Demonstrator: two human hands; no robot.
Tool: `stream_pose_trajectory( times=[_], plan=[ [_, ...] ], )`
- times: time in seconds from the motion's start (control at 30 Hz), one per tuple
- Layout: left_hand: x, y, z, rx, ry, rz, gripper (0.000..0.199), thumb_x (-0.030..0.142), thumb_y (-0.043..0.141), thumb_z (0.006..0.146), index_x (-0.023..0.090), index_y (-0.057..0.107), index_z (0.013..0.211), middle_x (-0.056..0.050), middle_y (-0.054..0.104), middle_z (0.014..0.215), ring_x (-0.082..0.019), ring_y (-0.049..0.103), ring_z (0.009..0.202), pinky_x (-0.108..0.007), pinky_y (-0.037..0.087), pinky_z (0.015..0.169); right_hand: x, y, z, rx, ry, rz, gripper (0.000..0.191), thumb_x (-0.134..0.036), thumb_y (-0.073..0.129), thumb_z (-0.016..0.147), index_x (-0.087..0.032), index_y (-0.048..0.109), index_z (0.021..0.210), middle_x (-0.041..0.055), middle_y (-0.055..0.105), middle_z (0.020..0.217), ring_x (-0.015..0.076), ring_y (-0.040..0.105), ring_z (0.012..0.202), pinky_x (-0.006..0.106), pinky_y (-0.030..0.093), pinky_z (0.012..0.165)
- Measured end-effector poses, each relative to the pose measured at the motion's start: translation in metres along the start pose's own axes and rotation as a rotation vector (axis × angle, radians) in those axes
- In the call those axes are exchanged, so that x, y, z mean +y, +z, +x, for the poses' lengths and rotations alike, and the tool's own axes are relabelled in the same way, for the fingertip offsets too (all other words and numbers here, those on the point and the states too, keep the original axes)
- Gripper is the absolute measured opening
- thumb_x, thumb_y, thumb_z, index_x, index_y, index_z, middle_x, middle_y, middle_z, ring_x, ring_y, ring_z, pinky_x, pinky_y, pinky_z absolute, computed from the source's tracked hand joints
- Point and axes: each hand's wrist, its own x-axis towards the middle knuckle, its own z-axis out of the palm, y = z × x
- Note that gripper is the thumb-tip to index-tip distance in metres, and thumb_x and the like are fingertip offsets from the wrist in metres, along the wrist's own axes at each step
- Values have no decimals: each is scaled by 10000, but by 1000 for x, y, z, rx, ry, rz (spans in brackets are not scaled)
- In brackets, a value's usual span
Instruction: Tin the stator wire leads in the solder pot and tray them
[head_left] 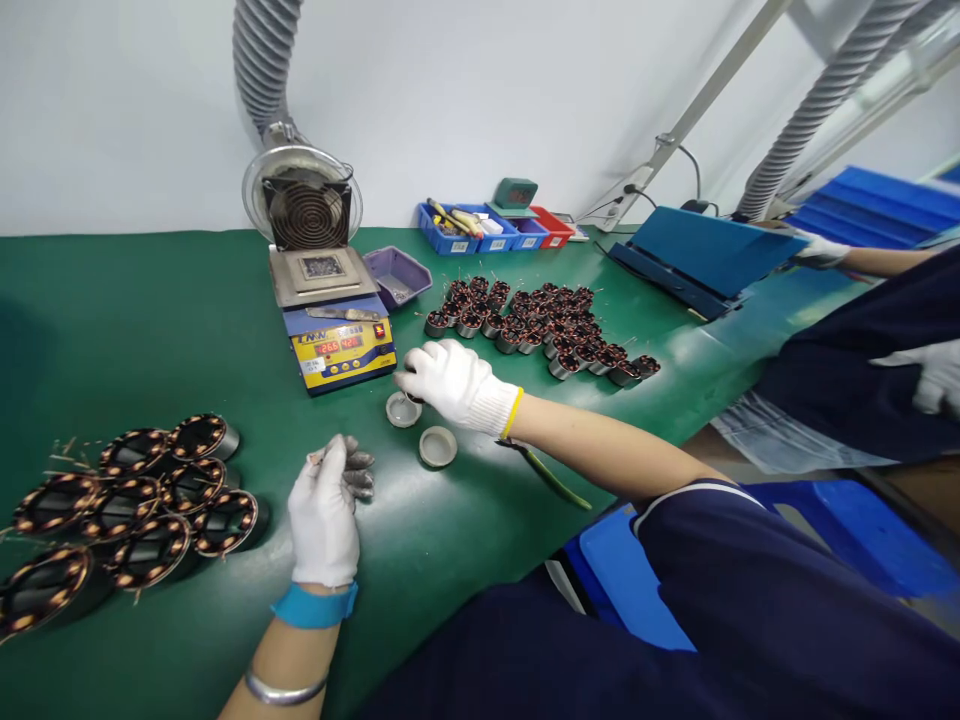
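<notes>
Two cups [438, 447] sit near the curled right hand [448, 384]; its low sweep could tip one. Left hand [325, 517] half-curled; I cannot tell either's grasp.

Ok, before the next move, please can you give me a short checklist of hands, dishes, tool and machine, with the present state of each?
1. Gloves worn: ok, white ones on the left hand and right hand.
2. Right hand clear of the dishes: not ok, it is at the dish nearer the machine.
3. Left hand empty: cannot tell, its fingers are curled.
4. Second dish uncovered: ok, its open top shows.
5. Green-handled tool laid down: ok, on the table.
6. Machine display lit: ok, red digits show.
</notes>
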Motion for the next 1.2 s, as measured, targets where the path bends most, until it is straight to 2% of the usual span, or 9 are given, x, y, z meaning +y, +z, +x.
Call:
stream_pose_trajectory(
  times=[0.13, 0.27, 0.33, 0.47, 0.53, 0.63, 0.8, 1.03, 1.2],
  plan=[
    [-2, 1, 2, -59, 27, 135, 474, 563, 705, 737, 139, 624, 932, -31, 648, 743, -96, 531, 523, -220, 405, 479, 29, -38, 35, 121, 16, -5, 380, -250, 363, 972, -234, 563, 1295, 121, 543, 1263, 297, 546, 1052, 447, 481, 828],
    [-3, 3, 5, -204, 113, 404, 455, 568, 613, 798, 140, 630, 951, -66, 678, 780, -141, 574, 577, -269, 452, 534, 49, -76, 108, 213, 186, 68, 392, -235, 322, 986, -161, 507, 1323, 167, 510, 1296, 346, 515, 1143, 496, 463, 887],
    [-3, 3, 7, -251, 178, 533, 404, 535, 599, 807, 149, 655, 916, -83, 700, 820, -180, 624, 675, -312, 492, 637, 50, -86, 143, 199, 235, 109, 382, -250, 337, 987, -130, 504, 1309, 185, 523, 1274, 348, 516, 1157, 482, 469, 892],
    [-3, 0, 11, -270, 257, 648, 300, 458, 635, 783, 177, 695, 870, -99, 735, 919, -246, 669, 854, -375, 498, 820, 38, -86, 179, 195, 114, 70, 339, -201, 373, 963, -117, 564, 1230, 183, 550, 1266, 327, 515, 1180, 469, 453, 955],
    [-4, -2, 12, -271, 278, 690, 268, 437, 634, 790, 192, 704, 872, -101, 740, 930, -266, 674, 893, -395, 496, 848, 35, -83, 183, 201, 77, 52, 322, -160, 396, 940, -119, 602, 1184, 179, 562, 1264, 325, 518, 1190, 470, 448, 975],
    [-6, -2, 11, -274, 294, 739, 218, 400, 644, 791, 211, 712, 877, -104, 743, 947, -288, 671, 971, -419, 482, 903, 46, -82, 185, 204, 135, 132, 330, -127, 509, 862, -121, 625, 1172, 172, 571, 1274, 335, 542, 1180, 481, 459, 976],
    [-6, 0, 12, -301, 305, 799, 215, 389, 628, 810, 217, 707, 911, -111, 741, 987, -305, 664, 1015, -450, 467, 934, 70, -82, 190, 196, 322, 362, 514, -416, 577, 852, -71, 595, 1231, 183, 641, 1148, 304, 616, 1075, 412, 529, 879],
    [-3, 1, 12, -322, 349, 839, 220, 379, 603, 829, 211, 710, 921, -116, 744, 961, -297, 680, 974, -441, 488, 910, 51, -73, 196, 170, 366, 612, 563, -408, 708, 742, -65, 629, 1182, 191, 674, 1110, 280, 638, 1036, 354, 520, 848],
    [-4, 2, 13, -319, 344, 866, 254, 415, 587, 826, 215, 713, 920, -118, 748, 982, -312, 679, 990, -448, 500, 917, 72, -88, 168, 228, 394, 795, 521, -496, 709, 752, -75, 659, 1054, 142, 691, 931, 223, 636, 892, 303, 497, 745]
  ],
)
